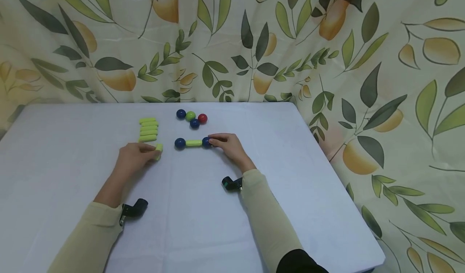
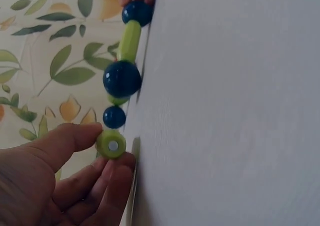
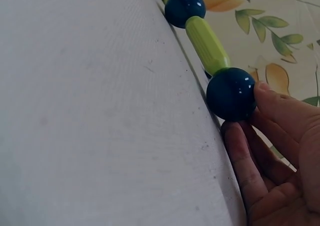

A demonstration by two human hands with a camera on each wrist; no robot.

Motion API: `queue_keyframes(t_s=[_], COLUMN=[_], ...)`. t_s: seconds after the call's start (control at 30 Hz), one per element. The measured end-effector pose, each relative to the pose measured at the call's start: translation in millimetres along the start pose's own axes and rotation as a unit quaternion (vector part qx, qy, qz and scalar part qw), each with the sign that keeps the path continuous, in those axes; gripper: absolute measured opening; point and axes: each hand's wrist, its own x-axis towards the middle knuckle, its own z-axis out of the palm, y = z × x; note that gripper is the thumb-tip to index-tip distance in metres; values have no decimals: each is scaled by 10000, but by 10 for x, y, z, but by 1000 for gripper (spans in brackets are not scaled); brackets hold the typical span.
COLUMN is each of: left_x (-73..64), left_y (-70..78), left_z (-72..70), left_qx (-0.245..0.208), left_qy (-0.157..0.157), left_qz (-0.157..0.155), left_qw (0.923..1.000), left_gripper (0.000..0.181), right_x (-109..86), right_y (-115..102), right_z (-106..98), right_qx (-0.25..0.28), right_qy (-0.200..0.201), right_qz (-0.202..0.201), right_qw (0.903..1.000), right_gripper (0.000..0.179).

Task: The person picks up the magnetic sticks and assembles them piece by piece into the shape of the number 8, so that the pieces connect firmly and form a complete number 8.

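Observation:
My left hand [image 1: 135, 156] pinches a short lime-green rod [image 1: 158, 152] between thumb and fingertips. In the left wrist view the rod's round end [image 2: 113, 146], with a pale metal disc in its middle, faces the camera. My right hand [image 1: 231, 147] pinches a dark blue ball [image 3: 232, 94] with thumb and fingers. That ball sits on the right end of a lime-green ribbed rod [image 1: 193, 143]. A second dark blue ball [image 1: 179, 143] is on the rod's left end, a short way right of the green rod in my left hand.
Several lime-green rods [image 1: 148, 129] lie stacked in a column beyond my left hand. Farther back on the white table [image 1: 203, 224] are a red ball [image 1: 202, 118], a green ball [image 1: 190, 116] and two blue balls [image 1: 194, 123]. A leaf-patterned curtain [image 1: 232, 43] hangs behind.

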Motion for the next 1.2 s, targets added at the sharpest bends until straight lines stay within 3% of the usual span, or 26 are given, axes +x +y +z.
queue_keyframes(t_s=[0.2, 0.43, 0.77, 1.2], left_x=[12, -13, -9, 33], left_y=[74, 227, 447, 665], left_z=[119, 328, 602, 847], left_qx=[-639, -1186, -1607, -1910], left_qy=[-648, -1085, -1212, -1013], left_qz=[-48, -22, -187, -236], left_qw=[9958, 9870, 9793, 9761], left_gripper=[53, 49, 42, 37], right_x=[8, 10, 13, 1], right_y=[26, 27, 48, 32], right_z=[-7, 2, -1, 9], right_qx=[117, 182, 217, 266], right_qy=[14, 47, 95, 92], right_qz=[-49, -83, -113, -154], right_qw=[9999, 9998, 9997, 9995], right_gripper=[27, 26, 24, 26])
